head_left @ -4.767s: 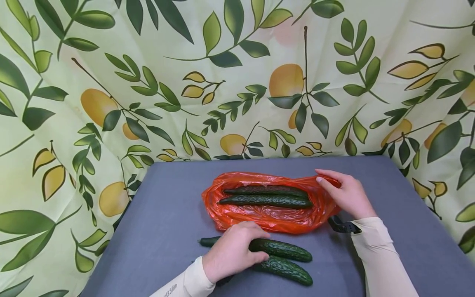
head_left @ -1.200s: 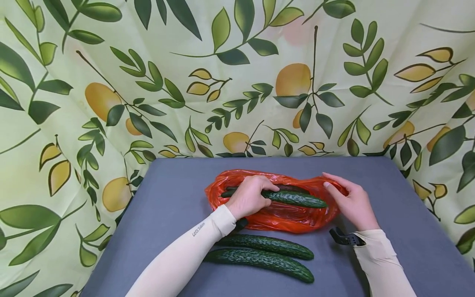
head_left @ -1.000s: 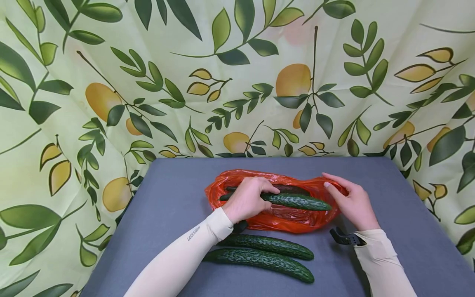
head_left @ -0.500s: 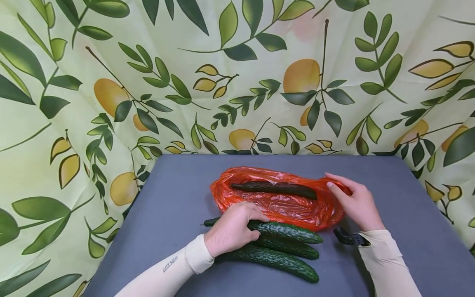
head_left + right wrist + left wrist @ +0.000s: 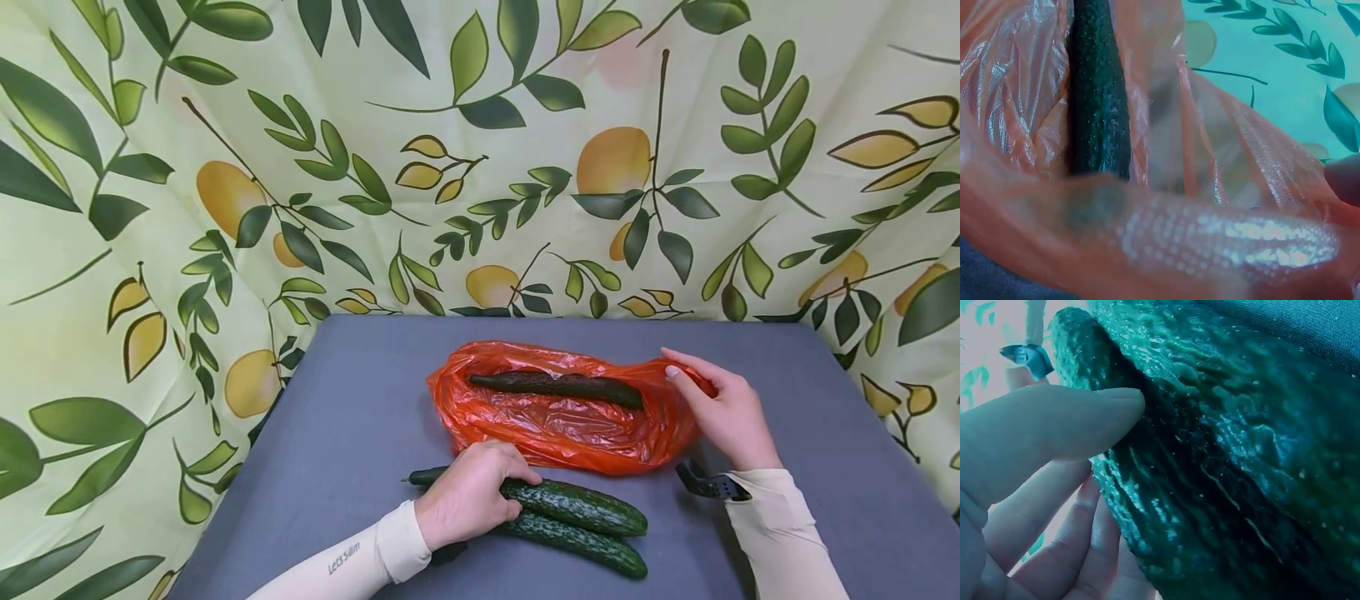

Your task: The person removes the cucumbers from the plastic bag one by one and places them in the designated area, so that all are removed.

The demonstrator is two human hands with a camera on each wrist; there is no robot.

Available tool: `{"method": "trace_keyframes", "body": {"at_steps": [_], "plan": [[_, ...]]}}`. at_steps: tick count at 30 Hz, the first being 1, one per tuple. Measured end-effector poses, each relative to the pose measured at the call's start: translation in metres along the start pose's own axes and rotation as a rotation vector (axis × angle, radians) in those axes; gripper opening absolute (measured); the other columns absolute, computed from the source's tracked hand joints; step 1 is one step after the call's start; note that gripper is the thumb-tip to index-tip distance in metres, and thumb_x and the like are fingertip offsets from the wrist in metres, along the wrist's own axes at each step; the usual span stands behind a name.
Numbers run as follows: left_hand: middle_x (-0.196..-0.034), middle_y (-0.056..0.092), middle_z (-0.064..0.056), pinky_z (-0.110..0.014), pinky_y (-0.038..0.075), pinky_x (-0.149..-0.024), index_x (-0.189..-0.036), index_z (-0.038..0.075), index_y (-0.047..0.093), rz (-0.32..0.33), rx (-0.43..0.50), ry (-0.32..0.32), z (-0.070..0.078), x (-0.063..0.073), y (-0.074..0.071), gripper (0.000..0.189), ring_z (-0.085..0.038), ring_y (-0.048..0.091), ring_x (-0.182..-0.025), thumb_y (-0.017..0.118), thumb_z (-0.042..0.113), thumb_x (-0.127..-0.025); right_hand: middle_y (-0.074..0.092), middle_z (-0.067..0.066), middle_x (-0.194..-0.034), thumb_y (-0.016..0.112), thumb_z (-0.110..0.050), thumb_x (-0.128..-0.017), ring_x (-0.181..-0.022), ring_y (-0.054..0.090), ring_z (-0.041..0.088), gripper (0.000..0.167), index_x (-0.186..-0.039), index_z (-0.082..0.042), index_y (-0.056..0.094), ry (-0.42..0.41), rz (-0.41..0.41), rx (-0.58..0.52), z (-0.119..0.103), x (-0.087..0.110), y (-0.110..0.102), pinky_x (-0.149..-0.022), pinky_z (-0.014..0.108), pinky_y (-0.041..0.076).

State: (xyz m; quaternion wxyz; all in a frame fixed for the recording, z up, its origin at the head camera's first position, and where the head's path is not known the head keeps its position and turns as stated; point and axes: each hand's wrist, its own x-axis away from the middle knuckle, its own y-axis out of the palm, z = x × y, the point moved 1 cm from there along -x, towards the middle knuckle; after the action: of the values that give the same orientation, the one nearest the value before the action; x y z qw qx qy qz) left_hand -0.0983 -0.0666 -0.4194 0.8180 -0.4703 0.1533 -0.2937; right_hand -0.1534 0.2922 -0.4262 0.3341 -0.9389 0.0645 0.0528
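My left hand [image 5: 472, 496] grips a dark green cucumber [image 5: 573, 504] in front of the bag. In the left wrist view its thumb [image 5: 1085, 419] lies on top of the cucumber, with the other fingers along the far side. A second cucumber [image 5: 577, 542] lies on the table just nearer to me, alongside it. Behind them an orange-red plastic bag [image 5: 480, 417] gapes open, with one cucumber [image 5: 558, 386] inside. At the bag's right end my right hand [image 5: 723, 408] pinches its rim between thumb and fingers. In the right wrist view the cucumber [image 5: 1099, 94] shows between the bag's folds.
A grey cloth-covered table [image 5: 352, 400] bears everything. A leaf-and-fruit patterned curtain [image 5: 510, 167] stands along its back and sides. A black strap [image 5: 712, 482] sits at the right wrist.
My left hand has lifted a cucumber from the bag and brought it toward me onto the ones in front, hiding one of them. My right hand has kept its hold on the bag's rim.
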Motion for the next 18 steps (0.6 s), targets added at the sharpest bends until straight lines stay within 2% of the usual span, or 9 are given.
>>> {"method": "trace_keyframes", "body": {"at_steps": [5,9,18], "plan": [[-0.119,0.078,0.015,-0.031,0.055,-0.106,-0.119,0.024,0.085,0.002,0.004,-0.007,-0.0009,0.0002,0.0021,0.040,-0.007,0.069,-0.120,0.085,0.004,-0.083,0.069,0.016,-0.147,0.058,-0.049,-0.110,-0.103,0.053,-0.017,0.046,-0.152,-0.031,0.065,0.003,0.044,-0.039,0.0004,-0.0007,0.0024,-0.076,0.010,0.051],[-0.120,0.078,0.015,-0.030,0.055,-0.106,-0.119,0.025,0.084,0.000,-0.002,-0.003,-0.0013,-0.0010,0.0020,0.039,-0.006,0.069,-0.121,0.087,0.007,-0.084,0.071,0.017,-0.143,0.057,-0.050,-0.110,-0.100,0.057,-0.014,0.047,-0.153,-0.032,0.064,0.017,0.060,-0.058,0.0009,-0.0012,0.0017,-0.073,0.011,0.053],[-0.117,0.079,0.013,-0.029,0.056,-0.102,-0.121,0.024,0.083,-0.021,-0.002,0.015,-0.0019,-0.0040,-0.0031,0.037,-0.004,0.070,-0.114,0.093,0.025,-0.085,0.077,0.018,-0.129,0.057,-0.051,-0.110,-0.094,0.063,-0.011,0.047,-0.153,-0.032,0.064,0.033,0.062,-0.056,0.0021,-0.0004,0.0014,-0.069,0.016,0.057]]}}
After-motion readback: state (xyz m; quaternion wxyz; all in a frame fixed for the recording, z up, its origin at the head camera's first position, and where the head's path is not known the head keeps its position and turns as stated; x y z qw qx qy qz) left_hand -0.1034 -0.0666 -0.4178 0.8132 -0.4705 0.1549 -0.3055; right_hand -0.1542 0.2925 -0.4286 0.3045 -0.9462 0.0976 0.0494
